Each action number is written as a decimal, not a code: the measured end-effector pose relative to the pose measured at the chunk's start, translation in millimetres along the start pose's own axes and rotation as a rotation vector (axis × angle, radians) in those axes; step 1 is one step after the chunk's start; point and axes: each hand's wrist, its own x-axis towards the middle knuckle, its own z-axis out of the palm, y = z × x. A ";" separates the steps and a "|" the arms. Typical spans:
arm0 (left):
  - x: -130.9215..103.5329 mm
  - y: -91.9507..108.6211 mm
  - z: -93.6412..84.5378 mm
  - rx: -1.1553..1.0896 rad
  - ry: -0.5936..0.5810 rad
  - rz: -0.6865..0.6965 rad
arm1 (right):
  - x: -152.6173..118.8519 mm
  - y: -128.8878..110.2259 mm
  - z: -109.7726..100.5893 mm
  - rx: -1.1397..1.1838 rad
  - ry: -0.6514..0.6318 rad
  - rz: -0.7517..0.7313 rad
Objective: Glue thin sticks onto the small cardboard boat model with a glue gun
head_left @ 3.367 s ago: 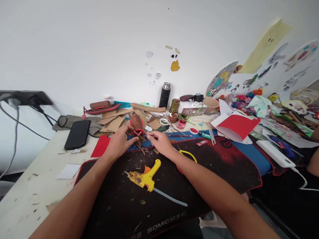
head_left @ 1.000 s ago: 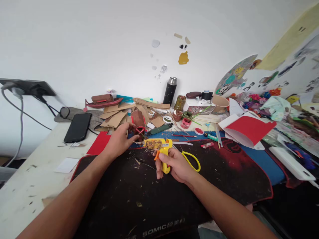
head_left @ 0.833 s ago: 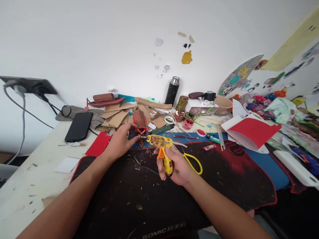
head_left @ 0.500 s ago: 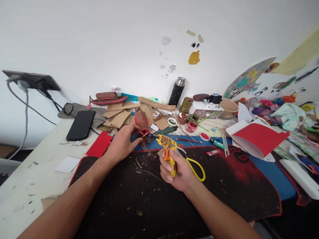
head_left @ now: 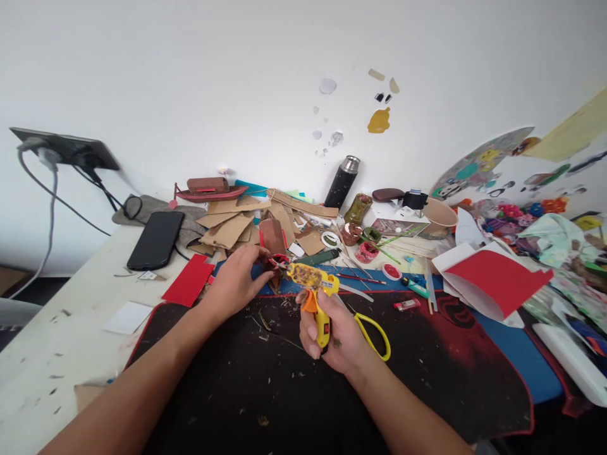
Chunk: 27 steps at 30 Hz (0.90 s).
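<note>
My right hand is wrapped round a yellow glue gun, with its fingers at the orange trigger. The gun's nozzle points left and reaches the red-edged end of a small model boat with a brown curved cover. My left hand grips the near end of this boat between thumb and fingers. Part of the boat's near end is hidden behind the fingers and nozzle. Scissors with yellow handles lie just beyond my right wrist on the dark mat.
Cardboard scraps lie behind the boat, with a finished-looking red boat by the wall. A black phone and red card are at left. Paint jars, a black flask and rolled red paper stand or lie rightward.
The glue gun has moved left, bringing its nozzle to the boat's red-edged end. My left hand keeps its grip on the boat. The whole view has shifted slightly.
</note>
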 end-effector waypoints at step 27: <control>-0.6 1.7 0.9 0.027 0.011 -0.020 | -5.7 -6.0 -6.8 -0.650 0.361 -0.082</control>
